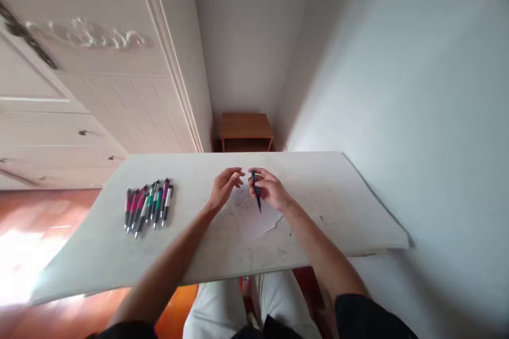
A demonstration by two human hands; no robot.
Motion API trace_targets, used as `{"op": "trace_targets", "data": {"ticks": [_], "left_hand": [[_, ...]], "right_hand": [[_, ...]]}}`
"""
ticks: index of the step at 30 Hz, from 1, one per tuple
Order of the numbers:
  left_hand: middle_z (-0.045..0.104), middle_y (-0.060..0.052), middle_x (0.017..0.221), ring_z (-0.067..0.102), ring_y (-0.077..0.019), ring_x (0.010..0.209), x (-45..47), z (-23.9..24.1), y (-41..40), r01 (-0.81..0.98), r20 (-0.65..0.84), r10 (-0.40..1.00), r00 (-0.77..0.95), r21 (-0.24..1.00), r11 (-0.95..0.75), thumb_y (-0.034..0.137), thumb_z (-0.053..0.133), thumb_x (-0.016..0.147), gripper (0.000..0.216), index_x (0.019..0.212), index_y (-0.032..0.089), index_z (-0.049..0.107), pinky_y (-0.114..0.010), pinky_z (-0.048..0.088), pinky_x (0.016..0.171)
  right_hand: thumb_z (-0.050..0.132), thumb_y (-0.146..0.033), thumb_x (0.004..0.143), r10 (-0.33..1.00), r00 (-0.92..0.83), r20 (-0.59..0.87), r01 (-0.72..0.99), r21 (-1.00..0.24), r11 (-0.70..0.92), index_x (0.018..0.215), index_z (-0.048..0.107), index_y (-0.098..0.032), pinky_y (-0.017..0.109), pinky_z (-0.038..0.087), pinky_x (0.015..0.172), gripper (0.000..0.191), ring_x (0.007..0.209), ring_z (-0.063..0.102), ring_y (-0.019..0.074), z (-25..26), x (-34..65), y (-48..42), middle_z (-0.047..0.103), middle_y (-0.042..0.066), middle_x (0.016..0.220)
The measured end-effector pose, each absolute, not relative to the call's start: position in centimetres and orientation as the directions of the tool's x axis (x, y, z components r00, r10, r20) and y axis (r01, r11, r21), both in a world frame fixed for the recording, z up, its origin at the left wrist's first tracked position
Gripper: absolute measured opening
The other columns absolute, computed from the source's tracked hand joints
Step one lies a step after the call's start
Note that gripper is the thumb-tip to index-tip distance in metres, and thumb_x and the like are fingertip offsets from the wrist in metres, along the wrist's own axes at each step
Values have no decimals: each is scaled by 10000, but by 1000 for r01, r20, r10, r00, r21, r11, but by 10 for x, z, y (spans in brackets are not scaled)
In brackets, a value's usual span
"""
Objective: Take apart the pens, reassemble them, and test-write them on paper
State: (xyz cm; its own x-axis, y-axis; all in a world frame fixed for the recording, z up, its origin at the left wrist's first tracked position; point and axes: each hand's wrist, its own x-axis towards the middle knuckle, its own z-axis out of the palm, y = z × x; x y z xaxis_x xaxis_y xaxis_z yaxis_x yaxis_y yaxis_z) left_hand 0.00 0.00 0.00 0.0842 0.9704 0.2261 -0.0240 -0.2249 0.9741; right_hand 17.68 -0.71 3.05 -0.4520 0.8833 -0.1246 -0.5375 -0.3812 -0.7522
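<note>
My right hand point(269, 189) grips a dark pen point(256, 193), blue-green on its upper part, between thumb and fingers, with the tip pointing down toward me. Just left of it, my left hand point(226, 185) is held with its fingers loosely bent and apart, and I see nothing in them. A small gap separates the two hands. Beneath them, sheets of white paper point(254, 222) with faint handwriting near the top lie on the white table point(199, 259).
Several pens point(149, 204) in pink, green, purple and white lie side by side at the table's left. A brown wooden stand point(246, 126) is beyond the far edge. A white wardrobe point(119, 106) rises on the left, a pale wall point(397, 106) on the right.
</note>
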Motion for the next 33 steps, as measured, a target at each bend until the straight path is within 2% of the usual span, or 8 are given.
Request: {"op": "trace_targets", "data": {"ticks": [3,6,9,17,22,26,30,33], "left_hand": [[694,-64,896,629,-171,775,-5,-6,6,238,267,964,5,936,-260,453,544,859,320,976,173,647,-295,505,689],[689,-56,911,616,-191,859,-12,-13,12,512,407,912,53,773,-374,347,525,864,206,888,200,666,-325,504,777],[682,-67,954,595,-217,948,-20,-19,16,655,459,879,133,625,-425,277,503,865,185,904,197,665,-375,469,897],[671,-73,980,586,-215,956,-21,-16,16,716,454,871,189,543,-439,246,480,859,201,914,191,666,-370,461,913],[681,-82,989,594,-230,957,-21,-17,15,751,413,887,208,514,-415,261,474,856,218,917,189,671,-399,453,915],[686,-78,996,598,-230,958,-22,-21,17,756,399,894,202,517,-402,279,480,851,224,918,191,675,-396,452,917],[688,-81,983,605,-229,944,-23,-23,18,748,402,892,207,523,-409,280,476,838,239,910,185,683,-388,465,903],[689,-83,977,610,-230,934,-23,-24,18,745,407,889,211,522,-416,273,480,828,236,899,184,687,-389,468,899]], "right_hand": [[615,-215,713,864,-483,-143,-675,-568,-471,844,596,-159,199,305,441,143,469,433,78,33,189,-3,528,-28,613],[535,-305,786,849,-509,-141,-739,-434,-515,728,563,-155,193,234,406,163,410,296,58,28,197,-1,393,-61,525],[482,-287,796,848,-511,-139,-759,-389,-522,719,560,-160,193,167,387,168,394,215,62,20,198,-2,307,-75,495],[458,-449,879,723,-681,-118,-626,-418,-658,853,595,-157,188,212,392,323,440,301,83,23,194,-14,397,-47,547],[484,-312,864,800,-582,-148,-704,-401,-586,840,592,-149,239,399,513,197,631,533,131,20,189,-13,606,43,742],[530,-225,866,885,-436,-161,-770,-443,-460,925,606,-159,253,452,584,117,729,599,144,11,187,-9,673,54,821],[531,-327,912,896,-420,-140,-773,-461,-435,1008,588,-216,236,436,539,158,589,547,109,4,191,-8,643,2,745],[502,-380,927,895,-431,-119,-783,-444,-436,990,593,-217,182,305,428,196,428,368,65,2,195,-6,512,-52,597]]}}
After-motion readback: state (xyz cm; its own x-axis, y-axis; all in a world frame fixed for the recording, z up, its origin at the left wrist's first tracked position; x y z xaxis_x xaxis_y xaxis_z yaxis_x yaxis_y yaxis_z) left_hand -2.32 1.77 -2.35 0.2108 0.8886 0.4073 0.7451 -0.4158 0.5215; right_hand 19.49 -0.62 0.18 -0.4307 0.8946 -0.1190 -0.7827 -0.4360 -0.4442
